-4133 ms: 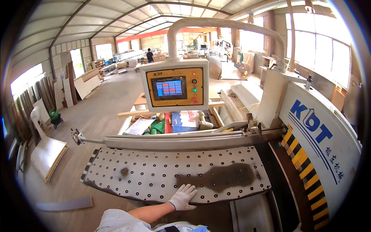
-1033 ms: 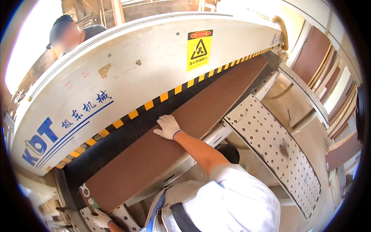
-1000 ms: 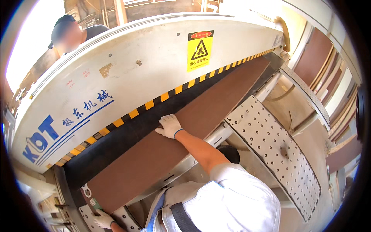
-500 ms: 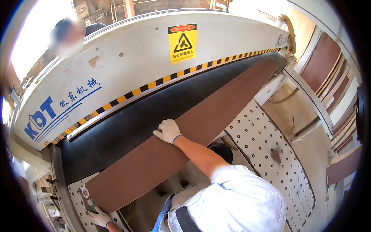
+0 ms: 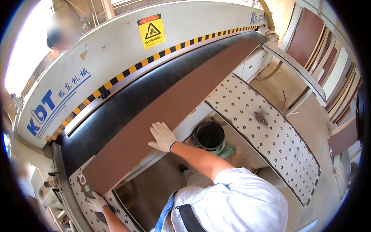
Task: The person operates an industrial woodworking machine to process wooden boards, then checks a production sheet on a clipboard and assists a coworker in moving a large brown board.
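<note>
A long brown board [image 5: 154, 112] lies slantwise across the machine's black bed [image 5: 127, 106], its far end reaching toward the bed's right end. My right hand [image 5: 163, 138], in a white glove, rests flat on the board's near half with the fingers spread. At the board's left end, my gloved left hand [image 5: 96, 203] is against the near corner, fingers stretched out. Close to those fingertips is a small green piece [image 5: 89, 190], and a pale ring-shaped fitting [image 5: 82, 178] stands by the board's end. What the left fingertips press on is partly hidden.
Above the bed runs a long white beam [image 5: 116, 50] with a yellow-and-black striped edge. Perforated support tables [image 5: 266, 131] flank a gap holding a black bucket [image 5: 209, 135]. Panels [image 5: 332, 65] lean at right. Behind the beam is another person [image 5: 63, 33].
The board has shifted farther onto the bed, toward the beam, uncovering the bucket. My right hand has spread its fingers on the board, nearer its front edge. The view has shifted too.
</note>
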The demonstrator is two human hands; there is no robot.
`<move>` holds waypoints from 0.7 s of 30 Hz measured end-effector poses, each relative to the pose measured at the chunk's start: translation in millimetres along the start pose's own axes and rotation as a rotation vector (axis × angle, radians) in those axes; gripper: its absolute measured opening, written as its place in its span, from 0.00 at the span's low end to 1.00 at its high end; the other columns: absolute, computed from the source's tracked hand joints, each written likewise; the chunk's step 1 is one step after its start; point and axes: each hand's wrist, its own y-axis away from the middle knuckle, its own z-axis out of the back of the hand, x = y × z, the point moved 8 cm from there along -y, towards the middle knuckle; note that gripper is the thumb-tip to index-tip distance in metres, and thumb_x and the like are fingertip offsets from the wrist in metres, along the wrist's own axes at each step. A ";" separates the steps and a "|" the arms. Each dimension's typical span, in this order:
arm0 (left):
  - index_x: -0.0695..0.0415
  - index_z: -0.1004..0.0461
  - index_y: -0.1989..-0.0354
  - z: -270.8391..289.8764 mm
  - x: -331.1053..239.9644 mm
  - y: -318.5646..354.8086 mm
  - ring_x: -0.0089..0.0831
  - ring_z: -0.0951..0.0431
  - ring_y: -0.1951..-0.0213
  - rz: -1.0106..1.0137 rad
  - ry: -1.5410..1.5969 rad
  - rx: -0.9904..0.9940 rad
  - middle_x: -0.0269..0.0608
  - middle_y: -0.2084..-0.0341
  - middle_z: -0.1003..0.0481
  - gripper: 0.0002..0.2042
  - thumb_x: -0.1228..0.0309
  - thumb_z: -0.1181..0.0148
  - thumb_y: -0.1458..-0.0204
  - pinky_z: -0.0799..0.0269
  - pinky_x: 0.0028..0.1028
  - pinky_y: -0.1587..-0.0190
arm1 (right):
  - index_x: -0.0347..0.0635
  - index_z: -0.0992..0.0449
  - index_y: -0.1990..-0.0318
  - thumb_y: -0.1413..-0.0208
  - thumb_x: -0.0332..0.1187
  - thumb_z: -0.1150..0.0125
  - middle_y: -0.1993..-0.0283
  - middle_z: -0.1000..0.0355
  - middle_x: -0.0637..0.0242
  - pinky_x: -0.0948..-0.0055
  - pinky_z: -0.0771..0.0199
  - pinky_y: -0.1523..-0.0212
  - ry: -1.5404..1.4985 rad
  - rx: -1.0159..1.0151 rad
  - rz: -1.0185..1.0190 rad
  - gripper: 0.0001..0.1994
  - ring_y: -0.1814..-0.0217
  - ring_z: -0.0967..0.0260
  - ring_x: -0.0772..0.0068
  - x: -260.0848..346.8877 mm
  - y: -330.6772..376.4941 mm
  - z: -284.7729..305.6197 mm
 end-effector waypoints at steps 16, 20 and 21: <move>0.60 0.36 0.19 50.1 22.6 117.7 0.59 0.44 0.19 -0.241 0.126 0.027 0.61 0.18 0.42 0.41 0.37 0.49 0.28 0.50 0.55 0.18 | 0.30 0.44 0.17 0.36 0.61 0.33 0.12 0.49 0.41 0.43 0.64 0.10 0.059 0.154 0.111 0.52 0.08 0.60 0.38 41.1 65.3 6.5; 0.60 0.33 0.21 63.3 12.4 131.2 0.52 0.41 0.19 -0.218 0.179 0.092 0.56 0.18 0.40 0.41 0.40 0.44 0.31 0.48 0.51 0.18 | 0.33 0.43 0.17 0.37 0.59 0.31 0.12 0.48 0.45 0.45 0.63 0.10 0.074 0.200 0.170 0.51 0.08 0.59 0.41 28.0 68.7 10.9; 0.60 0.33 0.21 65.8 10.5 131.9 0.53 0.41 0.19 -0.219 0.182 0.105 0.55 0.19 0.39 0.40 0.40 0.44 0.31 0.48 0.52 0.18 | 0.34 0.43 0.17 0.37 0.58 0.30 0.12 0.47 0.45 0.45 0.63 0.10 0.079 0.215 0.189 0.50 0.08 0.59 0.42 24.1 68.4 13.7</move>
